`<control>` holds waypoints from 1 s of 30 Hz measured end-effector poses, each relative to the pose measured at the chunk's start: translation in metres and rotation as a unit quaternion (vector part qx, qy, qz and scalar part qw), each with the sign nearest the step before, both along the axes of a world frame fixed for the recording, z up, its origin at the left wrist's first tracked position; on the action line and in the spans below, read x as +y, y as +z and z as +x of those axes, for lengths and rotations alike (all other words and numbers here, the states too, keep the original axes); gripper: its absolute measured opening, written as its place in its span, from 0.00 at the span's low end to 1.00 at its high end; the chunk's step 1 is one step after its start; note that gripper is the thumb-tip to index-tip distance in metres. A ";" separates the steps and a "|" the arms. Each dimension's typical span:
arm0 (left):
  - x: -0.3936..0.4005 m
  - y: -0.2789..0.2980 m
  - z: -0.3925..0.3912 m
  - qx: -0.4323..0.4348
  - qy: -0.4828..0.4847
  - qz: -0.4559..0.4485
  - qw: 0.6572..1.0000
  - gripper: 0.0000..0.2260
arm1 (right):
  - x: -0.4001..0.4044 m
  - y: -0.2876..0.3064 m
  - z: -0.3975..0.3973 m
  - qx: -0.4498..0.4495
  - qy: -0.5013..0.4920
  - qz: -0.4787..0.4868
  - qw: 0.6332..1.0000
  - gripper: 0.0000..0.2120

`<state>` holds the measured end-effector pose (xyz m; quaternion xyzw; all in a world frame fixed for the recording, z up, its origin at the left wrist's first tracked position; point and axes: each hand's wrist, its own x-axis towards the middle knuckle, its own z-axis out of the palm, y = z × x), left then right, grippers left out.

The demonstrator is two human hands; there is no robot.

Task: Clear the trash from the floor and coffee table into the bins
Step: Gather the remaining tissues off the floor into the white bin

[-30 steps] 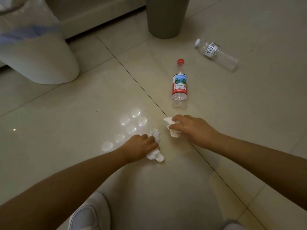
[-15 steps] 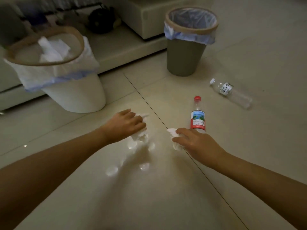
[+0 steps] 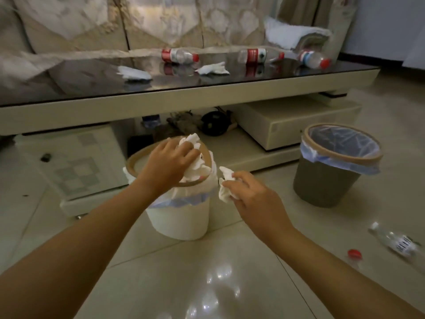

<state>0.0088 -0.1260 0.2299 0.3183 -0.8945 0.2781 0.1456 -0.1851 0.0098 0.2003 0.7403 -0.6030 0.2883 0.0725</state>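
A dim living room with a low table, a sofa and a tiled floor

The glossy pale beige tiled floor (image 3: 230, 284) has thin dark joints and reflects a group of small ceiling lights as bright spots near the bottom. A long low cream coffee table with a dark reflective glass top (image 3: 207, 97) crosses the room; under it there is a cream lower shelf (image 3: 243, 155) and a cream drawer block (image 3: 296, 125) at the right. Behind the table stands a beige sofa with a pale patterned cover (image 3: 138, 21). At the far right there is a plain light blue-grey wall (image 3: 386, 21) with a dark skirting at its foot. The light is weak and even.
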 end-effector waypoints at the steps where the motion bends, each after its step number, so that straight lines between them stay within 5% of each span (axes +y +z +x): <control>1: -0.010 -0.002 0.004 0.001 0.039 0.001 0.999 0.24 | -0.014 0.005 0.011 0.005 0.005 -0.002 1.000 0.13; 5: -0.046 -0.021 0.017 0.042 0.199 0.089 0.975 0.33 | -0.064 0.022 0.046 0.000 0.009 -0.011 1.000 0.14; 12: -0.070 -0.042 0.031 0.197 0.237 0.248 0.918 0.37 | -0.132 0.024 0.092 -0.141 0.007 0.026 0.990 0.18; 17: -0.070 -0.048 0.041 0.277 0.194 0.230 0.912 0.26 | -0.155 0.008 0.099 0.103 -0.042 0.230 0.967 0.22; 26: -0.052 -0.051 0.024 0.333 0.129 0.196 0.913 0.17 | -0.132 0.001 0.083 0.125 -0.013 0.042 0.991 0.18; 30: -0.028 -0.044 -0.008 0.352 0.069 0.157 0.920 0.13 | -0.107 -0.003 0.036 0.146 -0.021 0.060 0.987 0.23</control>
